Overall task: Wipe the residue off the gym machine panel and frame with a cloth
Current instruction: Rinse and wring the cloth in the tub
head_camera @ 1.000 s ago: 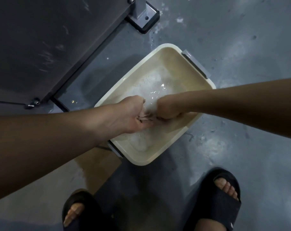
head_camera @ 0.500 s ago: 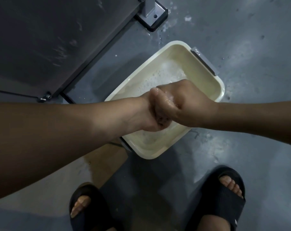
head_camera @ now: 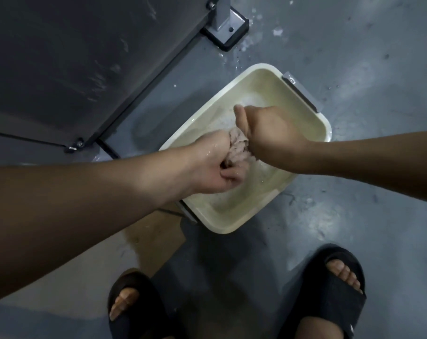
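Head: cloth (head_camera: 237,148) above basin (head_camera: 234,211) (panel (head_camera: 73,57) beside)

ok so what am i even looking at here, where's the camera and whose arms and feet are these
There is no robot here. The camera sits on a person's head and looks down, so the arms and the feet in black slides are that person's own. The left hand and right hand both grip a wet, bunched cloth between them, above a cream plastic basin of soapy water that stands on the grey floor. It looks like they are wringing it out. At upper left is the dark gym machine panel, streaked with residue, and its frame foot on the floor.
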`<act>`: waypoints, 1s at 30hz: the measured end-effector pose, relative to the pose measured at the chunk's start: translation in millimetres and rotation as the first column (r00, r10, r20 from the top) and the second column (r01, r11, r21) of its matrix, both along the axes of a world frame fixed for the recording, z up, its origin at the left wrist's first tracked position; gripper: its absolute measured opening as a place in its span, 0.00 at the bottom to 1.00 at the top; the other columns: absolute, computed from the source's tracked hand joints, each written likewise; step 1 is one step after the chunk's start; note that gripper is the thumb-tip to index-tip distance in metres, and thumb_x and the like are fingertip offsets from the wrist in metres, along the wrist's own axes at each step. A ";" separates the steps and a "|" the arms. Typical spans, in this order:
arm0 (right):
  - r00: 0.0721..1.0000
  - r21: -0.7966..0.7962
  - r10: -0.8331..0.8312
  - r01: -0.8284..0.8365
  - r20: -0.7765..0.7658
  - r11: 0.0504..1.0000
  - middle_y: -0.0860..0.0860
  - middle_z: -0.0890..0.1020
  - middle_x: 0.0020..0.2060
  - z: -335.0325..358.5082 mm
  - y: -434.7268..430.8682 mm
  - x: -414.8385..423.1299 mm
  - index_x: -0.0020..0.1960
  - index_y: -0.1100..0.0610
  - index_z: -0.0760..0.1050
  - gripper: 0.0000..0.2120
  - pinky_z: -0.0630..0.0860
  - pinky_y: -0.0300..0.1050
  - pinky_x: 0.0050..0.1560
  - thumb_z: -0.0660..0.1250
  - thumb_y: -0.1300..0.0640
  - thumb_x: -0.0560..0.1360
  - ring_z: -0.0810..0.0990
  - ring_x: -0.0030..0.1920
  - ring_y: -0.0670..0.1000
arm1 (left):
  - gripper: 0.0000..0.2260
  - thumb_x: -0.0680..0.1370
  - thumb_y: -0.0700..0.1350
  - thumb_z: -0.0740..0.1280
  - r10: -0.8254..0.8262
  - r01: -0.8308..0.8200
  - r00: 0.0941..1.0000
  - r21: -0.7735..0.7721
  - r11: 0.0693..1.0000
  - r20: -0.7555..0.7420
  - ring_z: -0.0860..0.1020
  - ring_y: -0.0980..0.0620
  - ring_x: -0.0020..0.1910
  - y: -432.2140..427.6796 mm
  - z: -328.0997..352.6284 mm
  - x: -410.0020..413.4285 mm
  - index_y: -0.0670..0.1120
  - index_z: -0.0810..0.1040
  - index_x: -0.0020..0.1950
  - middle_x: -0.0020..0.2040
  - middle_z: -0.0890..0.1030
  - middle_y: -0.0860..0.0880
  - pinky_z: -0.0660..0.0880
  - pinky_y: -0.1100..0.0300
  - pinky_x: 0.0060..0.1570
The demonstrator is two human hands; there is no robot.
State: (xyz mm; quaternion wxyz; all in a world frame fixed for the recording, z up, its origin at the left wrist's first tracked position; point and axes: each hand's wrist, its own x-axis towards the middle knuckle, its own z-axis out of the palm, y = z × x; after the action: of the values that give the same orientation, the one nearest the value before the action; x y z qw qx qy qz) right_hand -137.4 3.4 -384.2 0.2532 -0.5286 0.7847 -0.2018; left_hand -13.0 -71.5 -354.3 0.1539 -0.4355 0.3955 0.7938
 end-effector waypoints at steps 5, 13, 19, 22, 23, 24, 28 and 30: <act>0.967 0.322 -0.219 0.167 0.133 0.932 0.55 0.79 0.31 5.5 -4.3 -19.6 0.35 0.57 0.72 0.28 0.68 0.44 0.35 0.51 0.43 0.86 0.75 0.30 0.54 | 0.16 0.87 0.56 0.56 -0.073 0.092 0.991 -0.186 0.978 0.111 0.77 0.51 0.27 -16.2 -10.0 5.1 0.47 0.78 0.55 0.37 0.84 0.49 0.70 0.62 0.28; 0.216 0.634 -0.638 0.097 0.739 0.768 0.53 0.68 0.28 20.1 5.3 -42.2 0.38 0.57 0.67 0.15 0.63 0.41 0.30 0.55 0.53 0.81 0.63 0.27 0.50 | 0.08 0.79 0.51 0.71 -0.607 0.593 0.765 -0.603 0.534 0.215 0.76 0.56 0.33 -26.0 -8.7 3.6 0.46 0.82 0.48 0.33 0.79 0.55 0.72 0.62 0.35; 0.581 0.429 -0.418 0.128 0.698 0.894 0.56 0.76 0.37 19.0 17.7 -39.0 0.47 0.61 0.75 0.03 0.80 0.44 0.45 0.66 0.63 0.80 0.79 0.38 0.51 | 0.18 0.80 0.47 0.55 0.092 -0.098 0.992 0.065 0.993 0.085 0.82 0.39 0.49 -22.3 -8.8 -11.8 0.39 0.80 0.59 0.50 0.83 0.37 0.79 0.41 0.61; 0.405 0.395 -0.375 0.037 0.834 0.918 0.58 0.80 0.42 19.7 20.4 -29.1 0.47 0.64 0.79 0.03 0.82 0.47 0.53 0.68 0.65 0.79 0.82 0.45 0.54 | 0.23 0.81 0.54 0.55 0.002 -0.003 1.000 0.104 0.995 0.005 0.82 0.39 0.53 -19.8 -11.7 -11.9 0.38 0.79 0.58 0.52 0.81 0.35 0.77 0.43 0.64; 0.350 0.391 -0.364 -0.006 0.863 0.920 0.59 0.82 0.46 22.3 21.0 -27.6 0.52 0.65 0.80 0.04 0.82 0.46 0.57 0.66 0.67 0.80 0.83 0.49 0.52 | 0.21 0.82 0.54 0.58 -0.008 0.009 1.000 0.085 0.996 -0.007 0.82 0.39 0.54 -18.3 -11.7 -12.3 0.37 0.79 0.59 0.53 0.80 0.35 0.78 0.43 0.63; 0.376 0.372 -0.319 -0.076 0.870 0.925 0.58 0.83 0.51 24.0 23.1 -30.2 0.58 0.66 0.80 0.09 0.81 0.44 0.59 0.65 0.68 0.80 0.83 0.52 0.49 | 0.19 0.83 0.52 0.62 0.002 0.000 1.000 0.053 0.999 -0.023 0.82 0.39 0.56 -17.6 -14.1 -11.8 0.37 0.79 0.61 0.54 0.79 0.35 0.79 0.44 0.62; 0.435 0.419 -0.357 -0.051 0.827 0.907 0.57 0.85 0.56 31.4 20.0 -38.6 0.60 0.67 0.79 0.18 0.81 0.47 0.56 0.54 0.74 0.79 0.86 0.53 0.50 | 0.08 0.78 0.40 0.73 -0.044 0.044 0.998 -0.003 0.999 -0.043 0.79 0.46 0.47 -21.0 -21.8 -4.4 0.41 0.79 0.55 0.46 0.77 0.39 0.81 0.56 0.45; 0.581 0.398 -0.350 0.047 0.735 0.916 0.58 0.84 0.52 28.0 16.9 -41.3 0.55 0.62 0.78 0.17 0.84 0.55 0.52 0.52 0.73 0.78 0.87 0.47 0.55 | 0.06 0.77 0.34 0.71 -0.099 0.099 0.995 0.002 0.995 -0.016 0.73 0.51 0.36 -22.6 -23.2 -2.2 0.44 0.79 0.47 0.37 0.75 0.45 0.80 0.58 0.40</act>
State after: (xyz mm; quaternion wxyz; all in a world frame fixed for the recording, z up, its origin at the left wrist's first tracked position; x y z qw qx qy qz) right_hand -178.7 20.2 -356.2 0.6361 -0.2393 0.6669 -0.3056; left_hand -15.3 -94.2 -377.5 0.1903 -0.4087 0.4168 0.7893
